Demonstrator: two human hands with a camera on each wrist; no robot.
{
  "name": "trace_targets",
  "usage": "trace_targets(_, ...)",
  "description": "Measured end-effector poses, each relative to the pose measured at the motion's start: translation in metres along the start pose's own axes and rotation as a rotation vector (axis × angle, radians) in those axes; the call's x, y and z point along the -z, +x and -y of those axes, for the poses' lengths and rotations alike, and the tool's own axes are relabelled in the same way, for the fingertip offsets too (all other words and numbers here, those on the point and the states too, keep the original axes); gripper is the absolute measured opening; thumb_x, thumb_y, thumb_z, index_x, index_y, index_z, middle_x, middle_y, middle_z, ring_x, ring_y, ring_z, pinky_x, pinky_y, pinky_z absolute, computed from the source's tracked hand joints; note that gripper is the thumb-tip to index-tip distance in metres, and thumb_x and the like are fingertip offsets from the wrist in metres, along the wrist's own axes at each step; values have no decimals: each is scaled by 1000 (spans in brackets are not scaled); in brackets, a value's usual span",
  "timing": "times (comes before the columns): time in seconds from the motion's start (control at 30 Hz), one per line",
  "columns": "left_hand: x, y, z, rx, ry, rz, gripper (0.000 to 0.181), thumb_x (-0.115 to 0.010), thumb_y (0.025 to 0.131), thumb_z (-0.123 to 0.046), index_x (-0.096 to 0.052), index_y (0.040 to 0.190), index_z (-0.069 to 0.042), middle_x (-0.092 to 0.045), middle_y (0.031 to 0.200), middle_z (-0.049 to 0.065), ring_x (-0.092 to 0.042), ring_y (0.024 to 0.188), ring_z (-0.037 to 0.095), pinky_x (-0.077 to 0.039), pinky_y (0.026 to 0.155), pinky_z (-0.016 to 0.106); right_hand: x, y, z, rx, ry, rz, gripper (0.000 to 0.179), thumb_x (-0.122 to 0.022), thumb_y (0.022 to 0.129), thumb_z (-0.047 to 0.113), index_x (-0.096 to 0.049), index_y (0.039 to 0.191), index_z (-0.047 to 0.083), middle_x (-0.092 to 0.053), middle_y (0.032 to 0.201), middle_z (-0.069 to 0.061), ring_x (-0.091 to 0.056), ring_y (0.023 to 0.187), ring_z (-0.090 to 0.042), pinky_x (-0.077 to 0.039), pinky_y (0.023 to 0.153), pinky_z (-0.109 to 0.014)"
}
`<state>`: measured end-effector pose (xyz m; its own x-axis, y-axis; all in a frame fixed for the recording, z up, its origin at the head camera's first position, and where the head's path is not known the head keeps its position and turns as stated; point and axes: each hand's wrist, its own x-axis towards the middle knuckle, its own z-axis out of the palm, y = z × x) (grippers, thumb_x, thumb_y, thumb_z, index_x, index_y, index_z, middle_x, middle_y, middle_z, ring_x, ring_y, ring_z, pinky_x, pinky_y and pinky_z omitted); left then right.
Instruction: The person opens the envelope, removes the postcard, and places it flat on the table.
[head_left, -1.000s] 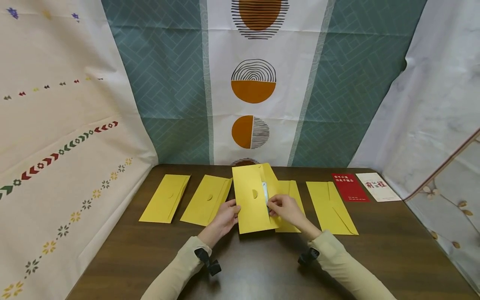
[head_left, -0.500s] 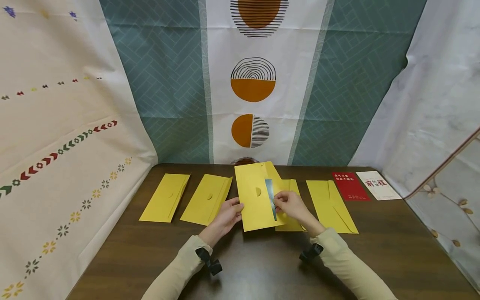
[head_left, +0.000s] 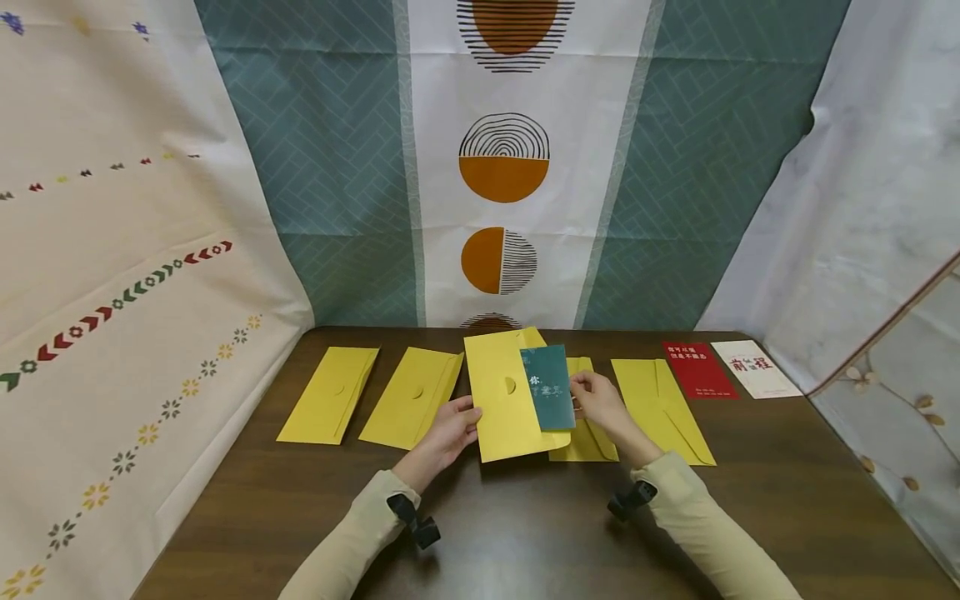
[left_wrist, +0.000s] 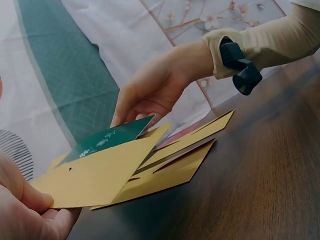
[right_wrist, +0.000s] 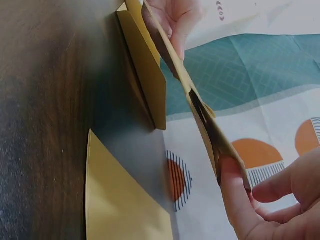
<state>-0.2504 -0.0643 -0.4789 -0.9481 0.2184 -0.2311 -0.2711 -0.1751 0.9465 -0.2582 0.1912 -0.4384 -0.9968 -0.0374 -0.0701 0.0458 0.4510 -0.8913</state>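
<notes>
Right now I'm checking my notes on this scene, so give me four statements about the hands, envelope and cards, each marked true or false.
1. The left hand holds a yellow envelope. True.
2. The teal card is wholly inside that envelope. False: much of it sticks out.
3. The right hand is empty. False: it pinches the teal card's edge.
4. The red card lies beside the white card. True.

Dark wooden table [head_left: 510, 533]; teal and white backdrop [head_left: 517, 179] behind; patterned cream cloth [head_left: 150, 217] left.
</notes>
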Motion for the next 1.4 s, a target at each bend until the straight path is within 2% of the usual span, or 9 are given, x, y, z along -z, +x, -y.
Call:
trace_targets(0.13, 0, 0, 0, -7, 5, 17, 41, -43, 101, -4, -40, 140, 7, -61, 125, 22, -65, 100, 15, -54, 87, 31, 3, 2, -2, -11, 3, 25, 32, -55, 98, 13, -53, 122, -7, -61, 107, -22, -63, 77, -18, -59, 72, -38)
trace_targets(0.27, 1, -1, 0, -13, 6, 17, 39, -43, 102, -4, -42, 139, 8, -63, 123, 20, -65, 98, 14, -55, 87, 31, 8, 2, -3, -4, -3, 40, 37, -63, 92, 10, -53, 124, -5, -60, 114, -27, -67, 80, -21, -59, 74, -40)
trace_targets(0.47, 5, -2, 3, 8, 9, -4, 38, -43, 101, -3, -44, 137, 10, -67, 112, 14, -66, 92, 12, -55, 83, 29, 26, 2, -6, 8, -6, 32, 35, -59, 95, 10, -52, 127, -4, -61, 113, -24, -63, 88, -22, -58, 79, -40)
trace_targets(0.73, 12, -3, 4, 0, 42, -39, 37, -44, 100, -3, -47, 134, 11, -68, 101, 9, -66, 84, 11, -55, 75, 27, 46, 1, -7, 14, 22, 23, 35, -57, 96, 9, -50, 126, -8, -60, 109, -23, -59, 78, -17, -55, 68, -29)
trace_targets(1.07, 13, -3, 7, 43, 66, -72, 38, -43, 101, -4, -45, 136, 9, -66, 108, 13, -65, 86, 12, -54, 75, 27, 57, -2, -10, -18, 118, 77, 42, -52, 98, 12, -43, 135, -7, -58, 113, -20, -57, 80, -15, -51, 70, -24)
trace_targets(1.2, 13, -1, 7, 51, 72, -76, 38, -43, 101, -5, -44, 136, 8, -66, 109, 13, -65, 87, 12, -54, 76, 28, 61, 0, -13, -18, 124, 84, 44, -52, 99, 14, -41, 136, -6, -55, 120, -25, -59, 84, -16, -54, 76, -26)
trace_targets(1.4, 14, -2, 7, 60, 83, -69, 40, -42, 101, -5, -40, 139, 9, -63, 116, 18, -64, 90, 14, -54, 79, 30, 67, -1, -17, -39, 135, 84, 47, -49, 100, 17, -37, 141, -5, -49, 131, -27, -59, 96, -20, -54, 91, -38)
